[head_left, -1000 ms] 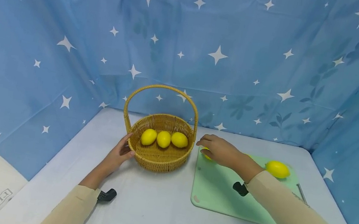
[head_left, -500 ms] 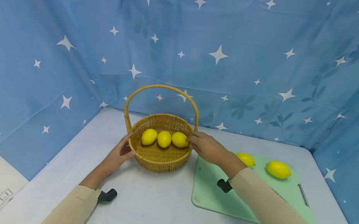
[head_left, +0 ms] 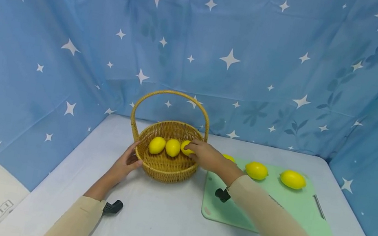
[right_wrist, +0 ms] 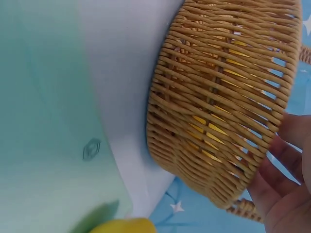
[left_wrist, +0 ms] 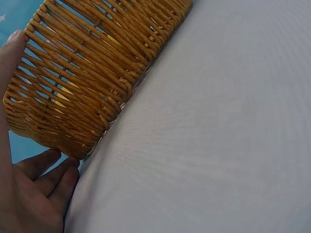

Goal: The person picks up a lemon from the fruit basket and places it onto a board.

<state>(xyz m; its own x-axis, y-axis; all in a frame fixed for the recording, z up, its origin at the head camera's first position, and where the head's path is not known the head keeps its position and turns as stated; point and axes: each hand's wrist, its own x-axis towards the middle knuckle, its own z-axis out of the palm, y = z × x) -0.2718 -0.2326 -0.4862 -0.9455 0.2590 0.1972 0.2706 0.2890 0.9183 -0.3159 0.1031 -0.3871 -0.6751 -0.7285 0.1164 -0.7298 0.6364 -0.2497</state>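
Nearest of all, on the desk [head_left: 154, 220], the left hand [head_left: 125, 163] rests against the side of the basket [head_left: 165, 175], fingers loosely spread, and light, steady pressure there should stop any sliding. Just beyond, the right hand [head_left: 206, 156] reaches over the rim, fingertips on the rightmost lemon [head_left: 185, 145] inside, grip too hidden to call; cupping its sides, wrist clear of the wicker, ought to spare the other lemons [head_left: 172, 147] a nudge.

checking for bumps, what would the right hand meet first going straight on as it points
The right hand would probably meet the rightmost lemon in the basket; whether they touch is hard to tell.
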